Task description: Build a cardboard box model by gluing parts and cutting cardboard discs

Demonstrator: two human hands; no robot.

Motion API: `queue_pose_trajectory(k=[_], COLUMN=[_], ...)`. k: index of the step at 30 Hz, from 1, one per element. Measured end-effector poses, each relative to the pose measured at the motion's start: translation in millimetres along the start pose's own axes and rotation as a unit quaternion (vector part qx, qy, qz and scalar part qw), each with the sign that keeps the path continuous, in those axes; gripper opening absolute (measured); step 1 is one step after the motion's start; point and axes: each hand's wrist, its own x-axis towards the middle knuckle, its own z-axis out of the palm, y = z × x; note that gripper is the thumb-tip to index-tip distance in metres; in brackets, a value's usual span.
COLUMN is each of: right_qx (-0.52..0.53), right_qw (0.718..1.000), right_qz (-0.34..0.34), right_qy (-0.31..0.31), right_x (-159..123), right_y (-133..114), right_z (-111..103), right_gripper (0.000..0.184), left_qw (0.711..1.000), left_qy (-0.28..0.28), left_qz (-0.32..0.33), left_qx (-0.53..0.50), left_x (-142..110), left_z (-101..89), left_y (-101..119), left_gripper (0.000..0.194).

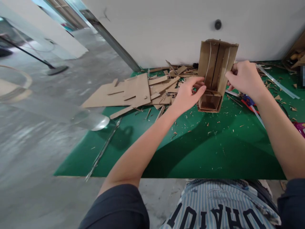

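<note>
Cardboard box (212,68) | brown, open-fronted (lower compartment (209,102)) | right fingers (231,76) pinch its side | left fingers (199,79): grip unclear

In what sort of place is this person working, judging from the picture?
It looks like a simple craft workshop, perhaps an improvised one: cut cardboard pieces and small scraps lie on a green tabletop, an upright cardboard box is in hand, and the floor is plain grey.

Green bench (202,159): clear strip (104,151) across left end | grey floor (95,57): black round-based stand (57,70) | white wall (166,28) behind bench: dark round fitting (218,24)
</note>
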Motion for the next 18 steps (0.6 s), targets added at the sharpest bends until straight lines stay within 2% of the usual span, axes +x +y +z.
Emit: queue_pose_trajectory(k=[4, 8, 11, 14, 16, 18], right_qx=[0.013, 0.020, 0.014, 0.008, 0.012, 0.017], right_qw=[0.999, 0.999, 0.999, 0.999, 0.998, 0.996], right_qz=[-0.028, -0.032, -0.026, -0.031, -0.046, -0.067], right_qy=[-0.018, -0.019, -0.023, -0.031, -0.043, -0.061], right_x=[0.1, 0.9, 0.7, 0.3, -0.4, -2.0], right_y=[-0.3, 3.4, 6.3, 7.3, 5.5, 1.6], right_z=[0.7, 0.9, 0.7, 0.1, -1.3, -3.9], right_gripper=[0.032, 0.027, 0.030, 0.029, 0.026, 0.024], left_qw=[1.000, 0.998, 0.999, 0.996, 0.990, 0.985], left_qy=[0.012, 0.004, 0.017, 0.083, 0.139, 0.168], left_qz=[-0.001, -0.003, 0.008, 0.023, 0.035, 0.049], left_qx=[-0.019, -0.064, -0.047, -0.009, 0.007, -0.001], left_x=[0.7, 2.8, 3.7, 4.1, 4.6, 5.5], left_z=[2.8, 2.7, 2.1, 0.7, -1.3, -4.0], left_y=[-1.4, -3.8, -6.5, -15.0, -23.3, -30.3], left_gripper=[0.019, 0.018, 0.015, 0.016, 0.028, 0.046])
